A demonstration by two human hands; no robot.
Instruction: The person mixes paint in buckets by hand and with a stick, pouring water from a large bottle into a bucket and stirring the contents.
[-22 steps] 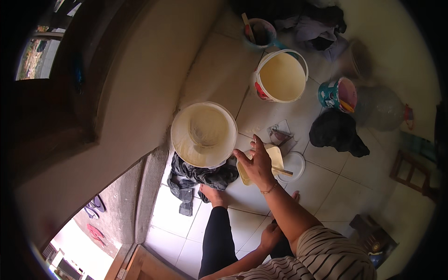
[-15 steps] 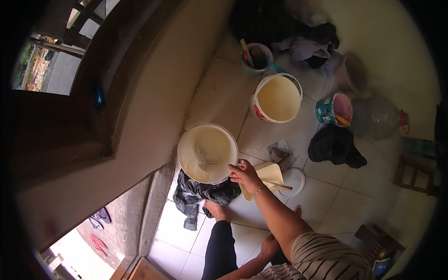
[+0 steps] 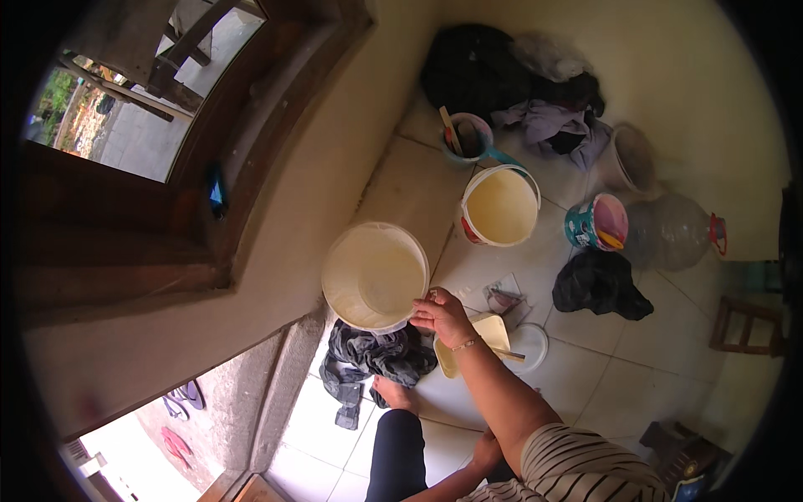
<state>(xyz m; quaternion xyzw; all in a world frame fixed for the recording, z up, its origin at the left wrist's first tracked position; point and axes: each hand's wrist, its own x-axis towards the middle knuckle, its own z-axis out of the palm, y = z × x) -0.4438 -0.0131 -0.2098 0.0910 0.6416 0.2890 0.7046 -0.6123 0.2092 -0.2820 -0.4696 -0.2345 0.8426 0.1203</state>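
Note:
An emptied-looking white bucket [image 3: 345, 289], its inside coated with thin cream paint, is tilted with its mouth facing me. My right hand [image 3: 441, 318] is closed on the bucket's right rim, thumb and fingers pinching the edge. Beneath the bucket lies a crumpled dark grey cloth [image 3: 381, 356], beside my bare left foot. Close under my right wrist is a cream-coated paint tray [image 3: 449, 361] with a stick-like handle [image 3: 512, 355] across it. My left hand [image 3: 485, 452] rests low by my right leg, its fingers mostly hidden behind my right arm.
Beyond stand a bucket of cream paint [image 3: 503, 206], a blue dipper [image 3: 470, 138] with a wooden-handled tool, and a teal tin [image 3: 583, 226]. A black bag [image 3: 600, 284] and a clear jug [image 3: 673, 234] lie right. The wall [image 3: 284, 192] runs close on the left.
The bucket has turned slightly in my right hand, showing more of its inner side wall. My view has shifted a little, so the surroundings sit lower. My left hand stays by my leg.

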